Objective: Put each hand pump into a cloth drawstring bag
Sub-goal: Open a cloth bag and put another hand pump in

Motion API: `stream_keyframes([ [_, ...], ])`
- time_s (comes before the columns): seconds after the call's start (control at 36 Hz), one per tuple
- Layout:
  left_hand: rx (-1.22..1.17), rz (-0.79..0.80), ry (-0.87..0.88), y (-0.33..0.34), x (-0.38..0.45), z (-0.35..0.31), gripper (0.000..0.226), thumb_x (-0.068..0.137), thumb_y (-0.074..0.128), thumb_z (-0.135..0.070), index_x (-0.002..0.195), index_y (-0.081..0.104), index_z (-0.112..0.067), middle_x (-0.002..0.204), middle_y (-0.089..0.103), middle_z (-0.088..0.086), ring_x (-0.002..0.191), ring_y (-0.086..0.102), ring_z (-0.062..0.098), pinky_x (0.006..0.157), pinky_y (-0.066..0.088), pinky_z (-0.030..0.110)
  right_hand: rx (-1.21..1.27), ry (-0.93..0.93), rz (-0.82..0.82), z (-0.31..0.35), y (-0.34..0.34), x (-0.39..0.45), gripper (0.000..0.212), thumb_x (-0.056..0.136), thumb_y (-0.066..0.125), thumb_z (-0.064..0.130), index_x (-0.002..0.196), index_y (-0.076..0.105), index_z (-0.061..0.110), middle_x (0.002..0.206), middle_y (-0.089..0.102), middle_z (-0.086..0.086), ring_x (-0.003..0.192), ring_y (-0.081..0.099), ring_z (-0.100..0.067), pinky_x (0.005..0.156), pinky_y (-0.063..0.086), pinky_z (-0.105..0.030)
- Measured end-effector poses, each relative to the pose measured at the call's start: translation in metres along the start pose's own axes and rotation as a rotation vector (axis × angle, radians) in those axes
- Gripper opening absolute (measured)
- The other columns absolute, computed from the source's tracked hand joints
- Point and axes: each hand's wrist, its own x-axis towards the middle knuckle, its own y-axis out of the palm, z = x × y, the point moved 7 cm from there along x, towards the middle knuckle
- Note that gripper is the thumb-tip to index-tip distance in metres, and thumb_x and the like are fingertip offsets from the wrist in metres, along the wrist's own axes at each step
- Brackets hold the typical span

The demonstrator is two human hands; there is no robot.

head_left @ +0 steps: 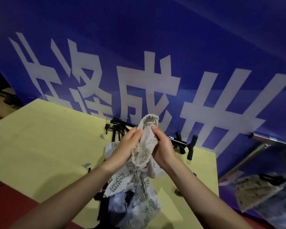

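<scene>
A limp, light cloth bag [147,139] is pinched above the tabletop [40,146] by fingers of left hand [129,146] and right hand [163,147]; best held at the hem. Rigid pumps [185,144] lie at the far edge.

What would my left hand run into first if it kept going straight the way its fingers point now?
The left hand grips the pale cloth drawstring bag, fingers pointing up and away toward the right. Going on, it would probably meet that bag first, then the right hand gripping its other side. Depth is unclear.
</scene>
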Motion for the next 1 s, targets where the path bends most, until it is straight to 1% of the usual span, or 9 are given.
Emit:
stream_keyframes([
  [0.11, -0.051, -0.054, 0.029, -0.016, 0.013, 0.0, 0.024, 0.102, 0.042, -0.025, 0.108, 0.065, -0.025, 0.106, 0.072, 0.003, 0.099, 0.068, 0.018, 0.081, 0.054, 0.027, -0.093, -0.055, -0.065, 0.008, -0.021, 0.008, 0.038, 0.1, 0.046, 0.024, 0.122, 0.06, -0.005, 0.117, 0.066, -0.024, 0.11, 0.063, -0.035, 0.1, 0.047, -0.045],
  [0.22, -0.282, -0.18, -0.057, -0.051, 0.033, -0.003, 0.024, 0.102, 0.043, -0.02, 0.106, 0.065, -0.011, 0.104, 0.07, 0.012, 0.099, 0.066, 0.025, 0.09, 0.05, 0.039, -0.697, -0.246, -0.269, 0.031, -0.052, 0.01, 0.019, 0.097, 0.054, 0.022, 0.086, 0.057, 0.006, 0.076, 0.057, -0.006, 0.071, 0.054, -0.016, 0.062, 0.043, -0.017],
  [0.31, -0.508, -0.137, -0.171, -0.065, 0.046, -0.011, 0.026, 0.102, 0.04, -0.02, 0.1, 0.063, -0.007, 0.091, 0.07, 0.009, 0.087, 0.066, 0.02, 0.083, 0.05, 0.033, -0.987, -0.299, -0.198, 0.031, -0.053, 0.015, 0.026, 0.094, 0.06, 0.021, 0.076, 0.042, 0.014, 0.065, 0.042, 0.001, 0.054, 0.038, -0.005, 0.049, 0.032, -0.015],
  [0.44, -0.592, -0.047, -0.264, -0.079, 0.053, -0.027, 0.036, 0.099, 0.043, -0.024, 0.08, 0.07, -0.01, 0.085, 0.067, 0.01, 0.081, 0.064, 0.022, 0.077, 0.051, 0.036, -1.045, -0.184, -0.022, 0.016, -0.036, 0.038, 0.021, 0.094, 0.061, 0.028, 0.087, 0.047, 0.013, 0.07, 0.045, -0.004, 0.058, 0.044, -0.014, 0.052, 0.041, -0.023],
  [0.58, -0.542, -0.1, -0.181, -0.117, 0.056, -0.055, 0.049, 0.082, 0.059, -0.037, 0.114, 0.057, 0.0, 0.109, 0.06, 0.022, 0.107, 0.057, 0.033, 0.1, 0.042, 0.043, -1.205, -0.166, 0.018, 0.023, -0.016, 0.067, 0.024, 0.098, 0.054, 0.028, 0.083, 0.054, 0.009, 0.068, 0.058, -0.003, 0.055, 0.06, -0.01, 0.057, 0.047, -0.021],
  [0.69, -0.265, -0.356, 0.051, -0.164, 0.051, -0.08, 0.035, 0.091, 0.059, -0.039, 0.102, 0.063, -0.006, 0.096, 0.063, 0.014, 0.076, 0.064, 0.02, 0.065, 0.051, 0.028, -0.907, -0.058, 0.012, 0.025, -0.005, 0.088, 0.025, 0.101, 0.047, 0.015, 0.08, 0.058, 0.007, 0.073, 0.066, -0.009, 0.071, 0.068, -0.022, 0.062, 0.054, -0.027],
  [0.81, 0.008, -0.445, 0.171, -0.166, 0.028, -0.079, 0.016, 0.098, 0.051, -0.029, 0.087, 0.061, -0.027, 0.089, 0.063, -0.011, 0.076, 0.061, 0.004, 0.064, 0.05, 0.017, -0.658, 0.035, 0.028, 0.01, 0.006, 0.092, 0.02, 0.101, 0.045, 0.012, 0.089, 0.059, 0.007, 0.084, 0.069, -0.009, 0.077, 0.069, -0.02, 0.065, 0.057, -0.023],
  [0.86, 0.12, -0.389, 0.101, -0.157, 0.023, -0.052, 0.019, 0.099, 0.049, -0.027, 0.085, 0.061, -0.028, 0.088, 0.062, -0.01, 0.081, 0.058, 0.001, 0.072, 0.047, 0.014, -0.684, 0.115, 0.07, -0.008, 0.009, 0.09, 0.019, 0.1, 0.046, 0.014, 0.091, 0.061, 0.008, 0.084, 0.069, -0.007, 0.076, 0.068, -0.019, 0.065, 0.056, -0.024],
  [1.0, 0.043, -0.266, -0.328, -0.145, 0.015, 0.069, 0.033, 0.091, 0.048, -0.039, 0.091, 0.063, -0.009, 0.095, 0.064, 0.024, 0.092, 0.062, 0.037, 0.082, 0.048, 0.045, -0.877, 0.282, 0.053, -0.057, -0.023, 0.085, 0.021, 0.099, 0.046, 0.016, 0.091, 0.063, 0.007, 0.082, 0.067, -0.007, 0.07, 0.067, -0.017, 0.063, 0.052, -0.026],
])
